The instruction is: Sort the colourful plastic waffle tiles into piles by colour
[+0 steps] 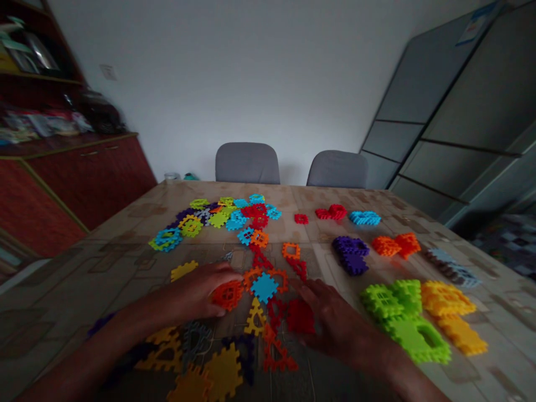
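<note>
My left hand (205,287) is closed around an orange toothed interlocking tile (228,295) with a window cutout; thumb and fingers are at its edges. My right hand (329,315) has its thumb and fingers around a solid red interlocking tile (300,316), low over the table. Between the hands lies a light blue square tile (264,287) with orange pieces on its sides. Close below it are a yellow triangular piece (255,318) and a red openwork piece (275,312). Farther down lies an orange-red triangular piece (277,354).
Mixed green, blue, red and purple tiles (218,215) are spread at the back left of the table (138,223). Colour-sorted stacks stand at right, including purple (352,254), green (408,324) and yellow (450,304). Yellow tiles (224,371) lie near my left forearm. Two grey chairs (247,162) stand behind.
</note>
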Demonstrator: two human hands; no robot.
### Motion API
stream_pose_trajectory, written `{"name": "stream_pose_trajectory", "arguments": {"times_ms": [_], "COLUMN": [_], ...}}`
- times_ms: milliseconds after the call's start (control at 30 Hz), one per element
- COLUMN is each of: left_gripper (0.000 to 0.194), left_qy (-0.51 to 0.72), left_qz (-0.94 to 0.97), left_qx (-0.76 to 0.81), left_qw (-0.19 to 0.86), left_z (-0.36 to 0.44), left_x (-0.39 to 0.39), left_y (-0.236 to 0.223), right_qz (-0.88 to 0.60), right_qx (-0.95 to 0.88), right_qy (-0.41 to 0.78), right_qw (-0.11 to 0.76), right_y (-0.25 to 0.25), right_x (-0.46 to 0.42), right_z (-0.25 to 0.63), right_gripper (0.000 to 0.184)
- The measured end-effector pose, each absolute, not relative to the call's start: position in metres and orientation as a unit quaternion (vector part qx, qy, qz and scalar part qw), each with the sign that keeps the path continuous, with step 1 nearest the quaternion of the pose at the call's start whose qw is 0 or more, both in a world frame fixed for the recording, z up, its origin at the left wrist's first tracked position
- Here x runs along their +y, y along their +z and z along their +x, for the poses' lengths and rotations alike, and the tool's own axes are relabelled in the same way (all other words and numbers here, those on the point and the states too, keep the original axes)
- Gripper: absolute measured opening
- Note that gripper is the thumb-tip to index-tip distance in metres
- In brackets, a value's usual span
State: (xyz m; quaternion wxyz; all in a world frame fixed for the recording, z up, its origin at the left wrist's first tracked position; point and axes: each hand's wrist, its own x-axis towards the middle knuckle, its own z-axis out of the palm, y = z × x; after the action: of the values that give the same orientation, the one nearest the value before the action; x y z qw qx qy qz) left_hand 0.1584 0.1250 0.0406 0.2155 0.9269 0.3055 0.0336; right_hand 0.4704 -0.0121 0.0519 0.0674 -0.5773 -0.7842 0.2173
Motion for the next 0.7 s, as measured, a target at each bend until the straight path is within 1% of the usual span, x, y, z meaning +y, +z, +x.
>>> {"name": "stream_pose_trajectory", "arguments": {"times_ms": [100, 200, 267, 333, 467, 567, 700], "left_gripper": [0.048, 0.04, 0.038, 0.037, 0.046, 0.052, 0.051], "left_qy": [0.057, 0.072, 0.075, 0.08, 0.093, 0.096, 0.093], "left_qz": [0.925, 0.924, 0.927, 0.93, 0.93, 0.938, 0.954], "left_qx": [0.31, 0.312, 0.298, 0.286, 0.282, 0.256, 0.206], "left_qw": [0.212, 0.209, 0.213, 0.217, 0.217, 0.214, 0.195], "left_z": [0.159, 0.165, 0.171, 0.176, 0.181, 0.187, 0.195], "left_x": [0.126, 0.125, 0.124, 0.122, 0.121, 0.117, 0.11], "left_y": [0.036, 0.035, 0.038, 0.04, 0.035, 0.028, 0.023], "right_qz": [-0.58, -0.572, -0.557, -0.545, -0.544, -0.548, -0.533], "right_qx": [-0.782, -0.792, -0.804, -0.812, -0.801, -0.793, -0.798], "right_qy": [0.22, 0.197, 0.18, 0.175, 0.198, 0.206, 0.24], "right_qw": [0.055, 0.086, 0.104, 0.113, 0.149, 0.17, 0.145], "right_y": [0.051, 0.049, 0.049, 0.05, 0.049, 0.048, 0.05], "right_x": [-0.01, -0.008, -0.008, -0.008, -0.007, -0.007, -0.01], "right_z": [0.465, 0.46, 0.458, 0.458, 0.466, 0.472, 0.469], "right_gripper": [0.091, 0.088, 0.085, 0.086, 0.095, 0.098, 0.097]}}
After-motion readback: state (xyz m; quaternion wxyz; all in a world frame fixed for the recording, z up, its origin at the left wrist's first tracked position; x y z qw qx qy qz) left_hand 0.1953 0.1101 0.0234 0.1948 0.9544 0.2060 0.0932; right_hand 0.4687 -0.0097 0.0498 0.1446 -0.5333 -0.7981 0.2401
